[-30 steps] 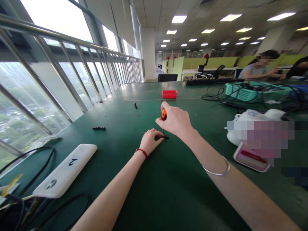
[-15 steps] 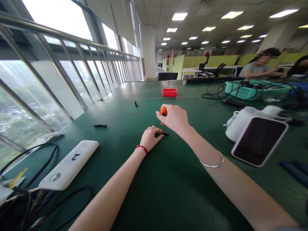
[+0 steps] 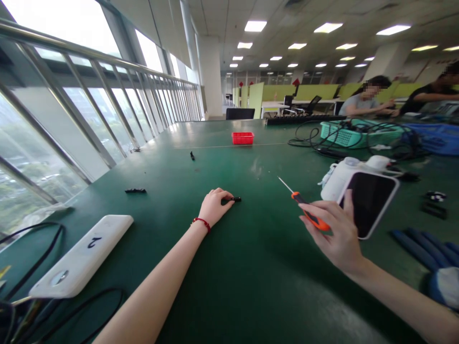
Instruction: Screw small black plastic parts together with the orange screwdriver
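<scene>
My left hand rests on the green table, fingers pinching a small black part against the surface. My right hand is off to the right, about level with the left hand, gripping a small screwdriver with an orange handle. Its thin metal shaft points up and left, away from the black part. A red string bracelet sits on my left wrist.
A white box marked "2" and black cables lie at the near left. Two small black parts lie farther left, a red tray at the back. A tilted dark screen, white device, teal basket and blue gloves crowd the right. Two people sit far right.
My right hand has lifted the screwdriver off the black part and swung it down and to the right. The left hand stays on the part. The view has shifted slightly right.
</scene>
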A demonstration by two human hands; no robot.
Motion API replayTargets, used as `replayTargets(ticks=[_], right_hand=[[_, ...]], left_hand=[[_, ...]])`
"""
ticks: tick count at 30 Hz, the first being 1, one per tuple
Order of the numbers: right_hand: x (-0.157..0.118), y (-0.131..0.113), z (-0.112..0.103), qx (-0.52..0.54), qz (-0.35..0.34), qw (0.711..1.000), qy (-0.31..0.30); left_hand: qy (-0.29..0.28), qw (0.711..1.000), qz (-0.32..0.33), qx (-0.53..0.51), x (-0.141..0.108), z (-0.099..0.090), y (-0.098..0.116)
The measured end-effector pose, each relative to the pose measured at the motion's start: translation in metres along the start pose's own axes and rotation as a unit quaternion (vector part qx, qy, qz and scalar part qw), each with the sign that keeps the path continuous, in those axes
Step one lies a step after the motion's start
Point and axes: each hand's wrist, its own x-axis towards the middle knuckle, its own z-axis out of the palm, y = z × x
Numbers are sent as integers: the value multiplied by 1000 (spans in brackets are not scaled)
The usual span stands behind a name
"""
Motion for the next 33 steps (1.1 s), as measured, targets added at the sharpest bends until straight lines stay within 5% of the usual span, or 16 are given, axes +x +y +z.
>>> replayTargets(ticks=[7,11,15,22,27,33], right_hand=[[-25,29,-1,-17,94,995,11],[-11,8,3,36,6,999,-12],[12,-19,39,50,-41,995,-78],[39,-35,112,157,150,972,-85],[36,-19,116,229,248,933,-120],[37,-13,124,313,237,900,-191]], left_hand=[[4,1000,4,3,-1,0,1],[6,1000,8,-3,-2,-1,2],[18,1000,12,-13,-2,0,1],[24,997,10,-73,-1,2,-1],[36,994,50,-91,-4,-2,7],[49,990,83,-104,-7,-5,12]])
